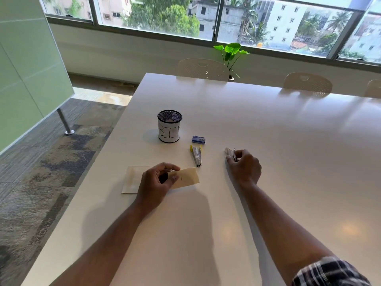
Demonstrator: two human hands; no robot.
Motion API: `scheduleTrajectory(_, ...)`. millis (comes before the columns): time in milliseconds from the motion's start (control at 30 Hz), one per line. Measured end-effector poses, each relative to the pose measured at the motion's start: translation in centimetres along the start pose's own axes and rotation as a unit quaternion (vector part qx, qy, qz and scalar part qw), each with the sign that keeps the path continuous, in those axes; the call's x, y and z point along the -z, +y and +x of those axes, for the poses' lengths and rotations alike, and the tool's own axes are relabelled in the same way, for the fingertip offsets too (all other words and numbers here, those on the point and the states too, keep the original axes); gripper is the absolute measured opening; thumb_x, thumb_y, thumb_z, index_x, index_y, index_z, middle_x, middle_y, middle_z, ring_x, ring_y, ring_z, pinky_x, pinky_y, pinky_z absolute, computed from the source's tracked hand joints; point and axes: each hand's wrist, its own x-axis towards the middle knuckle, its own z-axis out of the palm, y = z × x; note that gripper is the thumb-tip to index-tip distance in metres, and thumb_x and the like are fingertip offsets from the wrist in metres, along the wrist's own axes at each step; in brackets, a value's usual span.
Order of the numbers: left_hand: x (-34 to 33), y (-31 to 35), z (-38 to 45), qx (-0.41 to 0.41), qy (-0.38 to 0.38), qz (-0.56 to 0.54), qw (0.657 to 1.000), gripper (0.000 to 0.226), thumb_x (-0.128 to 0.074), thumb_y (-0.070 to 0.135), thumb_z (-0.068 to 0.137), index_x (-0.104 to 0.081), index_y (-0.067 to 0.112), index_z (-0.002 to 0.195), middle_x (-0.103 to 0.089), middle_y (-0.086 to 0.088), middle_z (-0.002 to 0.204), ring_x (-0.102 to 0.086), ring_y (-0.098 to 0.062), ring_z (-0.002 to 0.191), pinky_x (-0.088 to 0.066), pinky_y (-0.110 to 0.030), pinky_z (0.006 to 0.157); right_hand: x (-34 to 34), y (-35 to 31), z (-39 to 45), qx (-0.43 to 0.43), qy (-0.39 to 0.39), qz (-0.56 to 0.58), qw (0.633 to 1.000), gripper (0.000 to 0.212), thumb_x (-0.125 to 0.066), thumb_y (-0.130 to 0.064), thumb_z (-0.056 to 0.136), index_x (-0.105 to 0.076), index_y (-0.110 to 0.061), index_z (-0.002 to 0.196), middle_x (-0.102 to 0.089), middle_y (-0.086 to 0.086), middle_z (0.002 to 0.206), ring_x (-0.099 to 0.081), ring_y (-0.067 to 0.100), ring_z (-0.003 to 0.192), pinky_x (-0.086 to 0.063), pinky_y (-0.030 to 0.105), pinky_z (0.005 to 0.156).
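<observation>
White office table (268,162) below wide windows, seen from head height. A mesh cup (169,129) marked BIN is the landmark. Right of the cup lie a blue staple box (198,139) and an open stapler (196,156). Nearer than the cup, the left hand (153,182) pinches a tan paper slip (186,177). Further right of the cup, the right hand (245,166) curls round a small white tool (229,151). Work seems midway: a second tan sheet (132,179) waits beside the slip.
</observation>
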Motion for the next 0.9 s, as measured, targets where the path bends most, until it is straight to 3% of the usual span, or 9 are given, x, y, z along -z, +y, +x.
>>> scheduleTrajectory(167,-0.1,-0.2,0.0,0.001,0.010,0.004,1.000,0.021,-0.077,0.004,0.090,-0.079,0.023,0.099,-0.080,0.002,0.094,-0.076,-0.012,0.087,-0.056,-0.021,0.073,0.3,0.4,-0.9,0.021,0.006,0.023,0.999,0.034,-0.073,-0.050,0.086,-0.073,-0.022,0.106,-0.077,0.006,0.103,-0.070,0.033,0.098,-0.052,0.036,0.084)
scheduleTrajectory(267,-0.1,-0.2,0.0,-0.005,0.012,0.005,1.000,0.022,-0.077,0.005,0.090,-0.079,0.024,0.100,-0.080,0.003,0.095,-0.076,-0.014,0.089,-0.056,-0.021,0.074,0.9,0.2,-2.3,0.047,0.062,0.043,0.996,0.029,-0.071,-0.041,0.091,-0.072,-0.017,0.108,-0.071,0.008,0.110,-0.063,0.034,0.102,-0.047,0.038,0.090)
scheduleTrajectory(367,-0.2,-0.3,-0.1,-0.002,0.011,-0.013,1.000,0.022,-0.075,0.005,0.092,-0.079,0.025,0.099,-0.080,0.002,0.095,-0.076,-0.013,0.086,-0.055,-0.020,0.071,1.6,-0.6,-4.7,0.122,0.088,0.107,0.983,0.015,-0.071,-0.031,0.092,-0.073,-0.018,0.100,-0.070,0.002,0.098,-0.063,0.027,0.092,-0.047,0.036,0.083)
scheduleTrajectory(467,-0.4,-0.1,-0.2,-0.013,0.004,-0.015,1.000,0.021,-0.074,0.005,0.093,-0.078,0.024,0.101,-0.080,0.003,0.094,-0.075,-0.012,0.084,-0.055,-0.020,0.068,1.8,-2.1,-7.9,0.185,0.012,0.221,0.957,0.015,-0.070,-0.039,0.091,-0.073,-0.024,0.090,-0.069,-0.011,0.085,-0.065,0.010,0.074,-0.048,0.027,0.066)
scheduleTrajectory(633,-0.3,0.5,-0.5,-0.032,-0.024,-0.027,0.999,0.022,-0.074,0.006,0.092,-0.075,0.018,0.110,-0.080,0.000,0.100,-0.077,-0.018,0.093,-0.062,-0.028,0.074,1.0,-3.9,-10.8,0.228,-0.162,0.260,0.924,0.034,-0.072,-0.053,0.088,-0.072,-0.031,0.114,-0.073,-0.017,0.102,-0.067,0.005,0.088,-0.053,0.023,0.061)
scheduleTrajectory(700,-0.2,0.7,-0.6,-0.037,-0.029,-0.037,0.998,0.026,-0.075,0.006,0.092,-0.073,0.018,0.115,-0.080,-0.001,0.098,-0.077,-0.018,0.090,-0.063,-0.029,0.074,0.9,-3.8,-10.8,0.223,-0.177,0.264,0.921,0.030,-0.078,-0.044,0.086,-0.072,-0.032,0.113,-0.073,-0.019,0.099,-0.067,0.004,0.087,-0.053,0.020,0.062)
scheduleTrajectory(800,-0.1,0.6,-0.6,-0.044,-0.018,-0.029,0.998,0.027,-0.079,0.015,0.089,-0.072,0.018,0.115,-0.079,-0.004,0.090,-0.076,-0.017,0.083,-0.061,-0.029,0.073,1.0,-3.4,-10.7,0.187,-0.159,0.304,0.920,0.012,-0.081,-0.029,0.084,-0.072,-0.032,0.092,-0.073,-0.016,0.086,-0.066,0.012,0.074,-0.052,0.028,0.058)
scheduleTrajectory(900,-0.3,0.5,-0.4,-0.058,0.030,0.015,0.998,0.037,-0.077,0.044,0.090,-0.072,0.015,0.114,-0.077,0.000,0.097,-0.075,-0.013,0.090,-0.063,-0.033,0.073,1.2,-3.6,-10.9,0.184,-0.129,0.331,0.916,0.014,-0.081,-0.021,0.086,-0.069,-0.029,0.086,-0.072,-0.012,0.084,-0.067,0.014,0.074,-0.051,0.029,0.059)
